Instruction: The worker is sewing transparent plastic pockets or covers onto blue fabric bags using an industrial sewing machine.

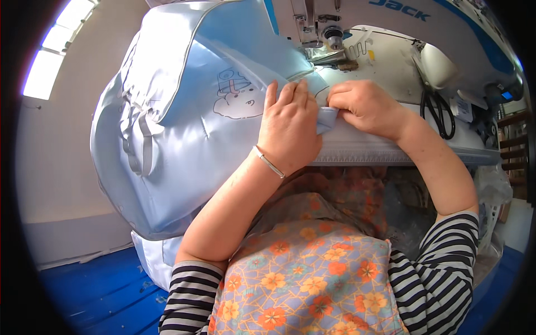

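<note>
A large piece of shiny light-blue fabric point(184, 151) with dark piping and a printed cartoon figure bulges over the left of the sewing table. My left hand point(290, 125) lies on its right end, fingers stretched out and pressing the cloth down just in front of the sewing machine's needle area. Beside it, my right hand point(365, 109) is closed, its thumb and fingers pinching the folded edge of the same fabric. The sewing machine point(357, 25) stands directly beyond both hands, its lamp lighting the presser foot point(329, 57).
Black-handled scissors point(438, 111) lie on the table to the right, near a white rounded object point(438, 66). A measuring scale point(368, 154) runs along the table's front edge. Gathered grey elastic straps point(145, 142) hang on the fabric's left. The floor point(100, 296) is blue.
</note>
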`<state>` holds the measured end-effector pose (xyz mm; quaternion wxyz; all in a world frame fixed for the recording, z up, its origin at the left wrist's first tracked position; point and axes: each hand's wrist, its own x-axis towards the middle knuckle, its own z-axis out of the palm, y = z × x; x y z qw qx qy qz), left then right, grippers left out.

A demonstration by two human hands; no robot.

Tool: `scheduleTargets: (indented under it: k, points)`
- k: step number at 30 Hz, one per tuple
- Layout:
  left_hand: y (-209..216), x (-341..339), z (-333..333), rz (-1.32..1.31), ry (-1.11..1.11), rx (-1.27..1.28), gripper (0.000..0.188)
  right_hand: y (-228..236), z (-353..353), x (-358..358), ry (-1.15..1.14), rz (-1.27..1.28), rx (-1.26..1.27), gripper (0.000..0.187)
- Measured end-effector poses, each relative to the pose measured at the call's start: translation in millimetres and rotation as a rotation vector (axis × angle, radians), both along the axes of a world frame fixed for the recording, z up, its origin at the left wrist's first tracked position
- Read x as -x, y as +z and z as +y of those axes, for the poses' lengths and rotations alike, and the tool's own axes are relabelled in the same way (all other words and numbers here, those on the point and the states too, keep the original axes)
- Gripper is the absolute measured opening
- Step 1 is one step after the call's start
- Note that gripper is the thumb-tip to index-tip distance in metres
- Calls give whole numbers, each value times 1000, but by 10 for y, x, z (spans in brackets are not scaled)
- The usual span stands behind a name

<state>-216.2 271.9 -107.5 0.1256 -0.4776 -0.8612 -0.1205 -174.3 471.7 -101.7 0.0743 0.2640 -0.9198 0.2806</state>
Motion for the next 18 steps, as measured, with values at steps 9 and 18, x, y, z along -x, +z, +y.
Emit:
scheduleTargets:
  k: [9, 18]
  points:
    - [-60, 295, 53, 111, -49, -3, 30, -114, -15, 99, -59, 64, 32, 17]
    - [-27, 832, -6, 131, -289, -5, 35, -277, -189, 200, -126, 194, 7, 14]
